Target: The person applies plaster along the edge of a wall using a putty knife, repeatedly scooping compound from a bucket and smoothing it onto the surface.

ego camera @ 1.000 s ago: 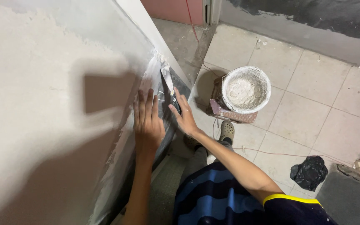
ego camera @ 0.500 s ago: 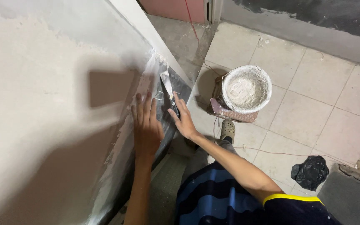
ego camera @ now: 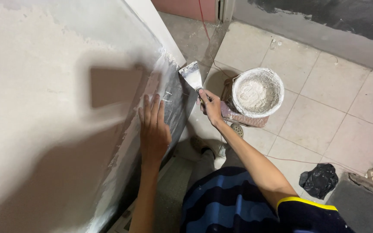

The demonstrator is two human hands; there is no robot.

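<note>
White bucket: a round pail (ego camera: 257, 91) stands on the tiled floor (ego camera: 324, 112), holding pale, lumpy plaster that fills most of it; rim smeared white.
Bucket support: a reddish speckled slab (ego camera: 242, 118) lies under the pail, showing at its lower left.
Wall edge: the plastered wall (ego camera: 44, 112) ends at a white corner strip (ego camera: 160, 34); a darker, uncoated band runs down beside that edge.
Open room: bare tiles lie to the right of the pail and toward the far wall; a black crumpled bag (ego camera: 320, 180) sits well apart, near a grey block (ego camera: 363, 207).
Right hand (ego camera: 212, 108): grip closed around the handle of the putty knife (ego camera: 193, 77).
Knife position: blade, caked white, points up and away from the knuckles, near the wall's corner edge; whether it touches cannot be told.
Left hand (ego camera: 154, 129): flat and open against the wall, fingers spread upward, holding nothing, just beside the knife hand.
Cord: a thin red line (ego camera: 203, 19) runs along the floor past the pail.
</note>
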